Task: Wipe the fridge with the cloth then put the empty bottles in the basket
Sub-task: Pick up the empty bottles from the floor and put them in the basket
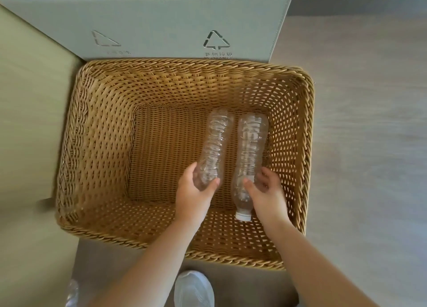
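Observation:
A large woven wicker basket (97, 145) stands on the floor below me. Two clear empty plastic bottles lie side by side over its bottom. My left hand (193, 191) grips the neck end of the left bottle (215, 145). The right bottle (250, 149) has a white cap pointing toward me. My right hand (268, 193) curls around its lower part, thumb and fingers on either side. Whether the bottles rest on the basket floor or hang just above it, I cannot tell.
A grey two-compartment recycling bin (161, 24) stands right behind the basket. A pale green panel (30, 121) runs along the left. Another clear bottle (72, 293) lies at the bottom left, and a white shoe (194, 288) shows at the bottom edge. Grey floor (369, 145) stretches right.

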The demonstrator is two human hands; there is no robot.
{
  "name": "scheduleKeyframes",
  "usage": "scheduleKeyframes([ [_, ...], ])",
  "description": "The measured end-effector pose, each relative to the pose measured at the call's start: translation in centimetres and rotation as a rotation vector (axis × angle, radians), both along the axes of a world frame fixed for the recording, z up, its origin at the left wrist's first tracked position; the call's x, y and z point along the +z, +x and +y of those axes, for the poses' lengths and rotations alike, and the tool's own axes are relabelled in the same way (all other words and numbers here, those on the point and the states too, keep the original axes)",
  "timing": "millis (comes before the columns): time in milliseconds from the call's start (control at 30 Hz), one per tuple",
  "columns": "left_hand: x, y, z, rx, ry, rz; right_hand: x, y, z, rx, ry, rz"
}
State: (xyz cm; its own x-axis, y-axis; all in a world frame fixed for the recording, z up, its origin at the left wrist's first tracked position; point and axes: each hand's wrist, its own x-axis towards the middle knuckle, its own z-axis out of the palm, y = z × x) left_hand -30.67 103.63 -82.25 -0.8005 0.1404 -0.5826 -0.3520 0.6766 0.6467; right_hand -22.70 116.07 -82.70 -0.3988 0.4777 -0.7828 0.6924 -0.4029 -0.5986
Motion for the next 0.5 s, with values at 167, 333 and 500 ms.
scheduleKeyframes([
  [167, -2.4, -0.5, 0.5, -0.059, -0.014, -0.003, -2.1, -1.0, 0.2, -0.051, 0.006, -0.050],
  [333, -4.0, -0.4, 0.6, -0.116, -0.041, 0.019, -3.4, -1.4, 0.1, -0.051, 0.056, -0.103],
  [500, -4.7, 0.3, 0.2, -0.149, -0.048, 0.024, -3.9, -1.4, 0.1, -0.020, 0.080, -0.160],
])
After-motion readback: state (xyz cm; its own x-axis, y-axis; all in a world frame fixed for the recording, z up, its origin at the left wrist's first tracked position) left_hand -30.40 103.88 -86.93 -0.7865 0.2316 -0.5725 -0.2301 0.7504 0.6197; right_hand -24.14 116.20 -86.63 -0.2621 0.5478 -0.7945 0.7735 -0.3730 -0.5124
